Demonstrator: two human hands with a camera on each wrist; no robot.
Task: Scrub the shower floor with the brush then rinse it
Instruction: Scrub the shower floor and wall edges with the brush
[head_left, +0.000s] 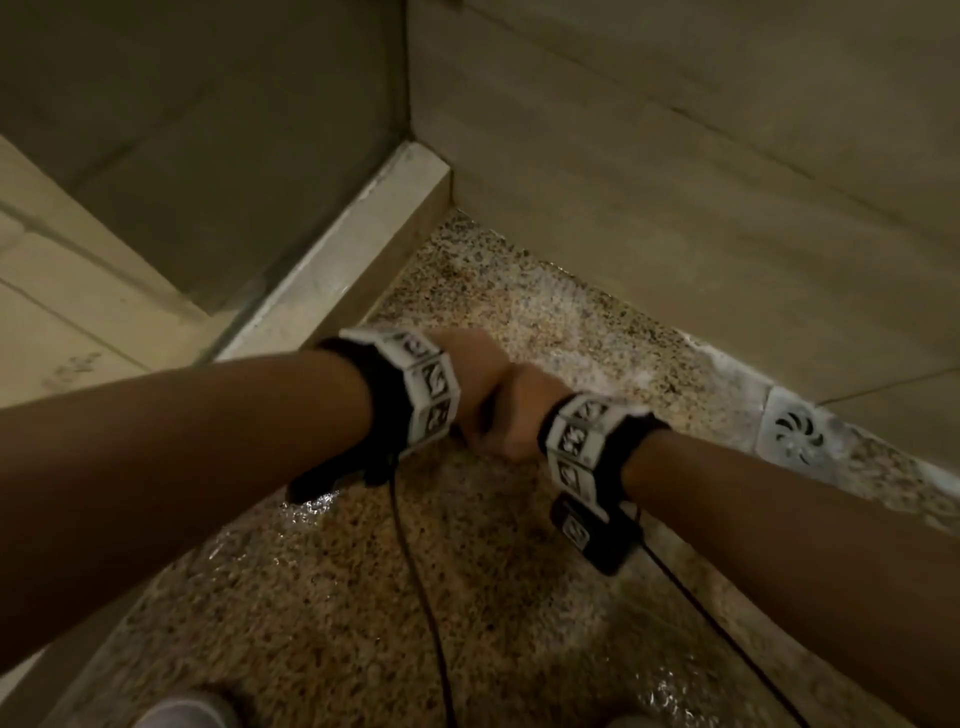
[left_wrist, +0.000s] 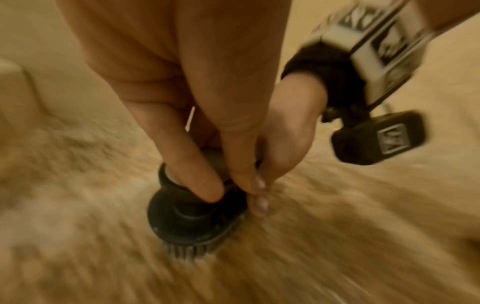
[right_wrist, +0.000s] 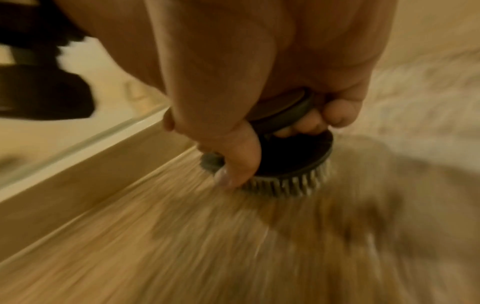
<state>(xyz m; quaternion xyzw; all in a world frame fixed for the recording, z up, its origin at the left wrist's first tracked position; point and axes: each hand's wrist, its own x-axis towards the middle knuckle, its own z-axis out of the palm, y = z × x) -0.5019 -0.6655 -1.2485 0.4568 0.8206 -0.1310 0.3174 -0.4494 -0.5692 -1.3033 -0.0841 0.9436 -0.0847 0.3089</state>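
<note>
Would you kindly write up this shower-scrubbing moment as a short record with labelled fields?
setting: corner of a shower with a wet speckled stone shower floor
tool: round dark plastic scrub brush, bristles down on the floor
left hand: fingers curled round the brush's top knob
right hand: also grips the knob, fingertips at the brush's edge
drain: square metal floor drain to the right, near the wall
motion: floor blurred in both wrist views
rinse: no water source in view

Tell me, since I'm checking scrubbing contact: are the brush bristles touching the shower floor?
Touching. The right wrist view shows the brush bristles pressed onto the shower floor, no gap beneath.
</note>
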